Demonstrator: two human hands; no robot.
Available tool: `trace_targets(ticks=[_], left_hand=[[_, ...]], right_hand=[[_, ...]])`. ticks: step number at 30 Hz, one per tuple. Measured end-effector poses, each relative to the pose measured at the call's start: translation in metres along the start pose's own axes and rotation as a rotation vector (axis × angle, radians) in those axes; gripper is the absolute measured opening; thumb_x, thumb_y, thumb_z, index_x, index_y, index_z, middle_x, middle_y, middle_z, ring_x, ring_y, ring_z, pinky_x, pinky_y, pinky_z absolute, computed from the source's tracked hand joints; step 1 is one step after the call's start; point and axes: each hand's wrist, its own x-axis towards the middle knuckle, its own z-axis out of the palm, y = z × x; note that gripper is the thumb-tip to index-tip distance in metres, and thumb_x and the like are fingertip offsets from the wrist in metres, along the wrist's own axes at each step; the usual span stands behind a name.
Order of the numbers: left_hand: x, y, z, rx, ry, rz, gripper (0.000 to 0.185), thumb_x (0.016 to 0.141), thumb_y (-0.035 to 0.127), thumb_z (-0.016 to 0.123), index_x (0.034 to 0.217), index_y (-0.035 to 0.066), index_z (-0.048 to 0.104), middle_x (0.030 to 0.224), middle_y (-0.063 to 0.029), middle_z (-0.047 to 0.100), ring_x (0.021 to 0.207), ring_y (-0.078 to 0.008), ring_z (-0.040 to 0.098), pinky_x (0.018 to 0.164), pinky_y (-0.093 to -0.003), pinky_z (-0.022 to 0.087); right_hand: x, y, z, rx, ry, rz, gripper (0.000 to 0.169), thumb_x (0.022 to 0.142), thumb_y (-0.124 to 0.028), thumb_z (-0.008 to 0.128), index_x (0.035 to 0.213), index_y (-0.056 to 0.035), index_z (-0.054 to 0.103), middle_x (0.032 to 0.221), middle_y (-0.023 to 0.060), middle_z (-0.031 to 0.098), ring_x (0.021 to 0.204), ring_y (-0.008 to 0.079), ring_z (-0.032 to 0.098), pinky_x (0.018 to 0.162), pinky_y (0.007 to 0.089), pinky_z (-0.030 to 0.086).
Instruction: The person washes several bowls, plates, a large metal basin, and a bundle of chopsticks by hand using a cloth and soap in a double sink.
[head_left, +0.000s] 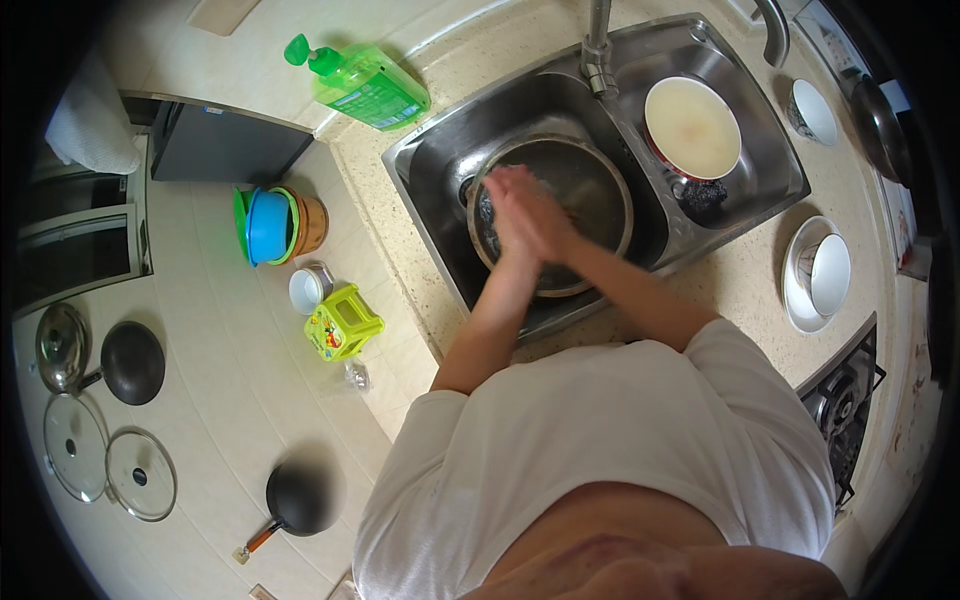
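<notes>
My left hand (512, 229) and my right hand (549, 231) are pressed together over a round vessel with a metal rim (628, 206). Motion blurs the fingers, and whether anything lies between the palms is hidden. The vessel sits in the left basin of a steel double sink (664, 180) and seems to hold dark water, with some foam beside my fingers. In the right basin, a pot with a red outside and cream inside (691, 127) holds cloudy liquid. A dark scouring pad (703, 195) lies against its near side.
A faucet (598, 64) rises behind the sink divider. Green pump-bottle soap (375, 88) stands at the back left. To the right are a bowl (814, 112), a bowl on a plate (831, 276) and a gas hob (844, 409). Pans and lids (141, 476) hang at left.
</notes>
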Motion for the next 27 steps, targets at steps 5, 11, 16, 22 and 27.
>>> trace_targets(ticks=[5, 11, 16, 22, 27], left_hand=[[0.008, -0.02, -0.023, -0.031, -0.102, -0.017, 0.062, 0.091, 0.058, 0.032, 0.13, 0.011, 0.039, 0.131, -0.0039, 0.043, 0.121, -0.0199, 0.039, 0.103, -0.0319, 0.027], [-0.017, -0.009, 0.005, 0.052, -0.109, 0.037, 0.068, 0.091, 0.059, 0.027, 0.136, 0.009, 0.032, 0.136, -0.0066, 0.039, 0.126, -0.0204, 0.035, 0.104, -0.0319, 0.025], [-0.029, -0.019, 0.017, 0.221, -0.196, 0.146, 0.071, 0.091, 0.061, 0.022, 0.135, 0.006, 0.035, 0.136, -0.0098, 0.039, 0.127, -0.0221, 0.034, 0.104, -0.0359, 0.027], [0.008, 0.011, -0.033, -0.085, -0.11, 0.044, 0.062, 0.092, 0.056, 0.027, 0.074, 0.005, 0.055, 0.068, -0.0086, 0.055, 0.079, -0.0246, 0.054, 0.078, -0.0336, 0.04], [0.026, 0.004, -0.056, -0.114, -0.171, 0.074, 0.052, 0.093, 0.049, 0.034, 0.067, 0.008, 0.052, 0.06, -0.0049, 0.046, 0.07, -0.0233, 0.047, 0.075, -0.0344, 0.04]], right_hand=[[0.008, 0.029, 0.002, 0.007, 0.175, -0.033, 0.033, 0.091, -0.023, 0.043, 0.118, -0.0083, 0.052, 0.123, 0.0159, 0.05, 0.121, 0.0297, 0.041, 0.104, 0.0413, 0.029], [-0.005, 0.011, 0.013, 0.153, 0.073, 0.189, 0.046, 0.096, -0.032, 0.029, 0.13, -0.0044, 0.043, 0.131, 0.0148, 0.046, 0.122, 0.0268, 0.041, 0.102, 0.035, 0.029], [0.026, 0.025, -0.008, 0.586, 0.209, 0.527, 0.049, 0.095, -0.042, 0.036, 0.12, -0.0015, 0.049, 0.093, 0.0086, 0.058, 0.086, 0.0163, 0.055, 0.077, 0.0264, 0.043], [0.003, 0.084, -0.002, 0.034, 0.448, 0.45, 0.023, 0.084, -0.023, 0.059, 0.089, -0.0013, 0.063, 0.087, 0.0142, 0.063, 0.083, 0.0252, 0.06, 0.076, 0.0327, 0.046], [-0.003, 0.106, -0.005, 0.814, 0.482, 0.996, 0.026, 0.086, -0.025, 0.057, 0.093, -0.002, 0.065, 0.087, 0.0119, 0.066, 0.079, 0.0232, 0.063, 0.071, 0.0345, 0.049]])
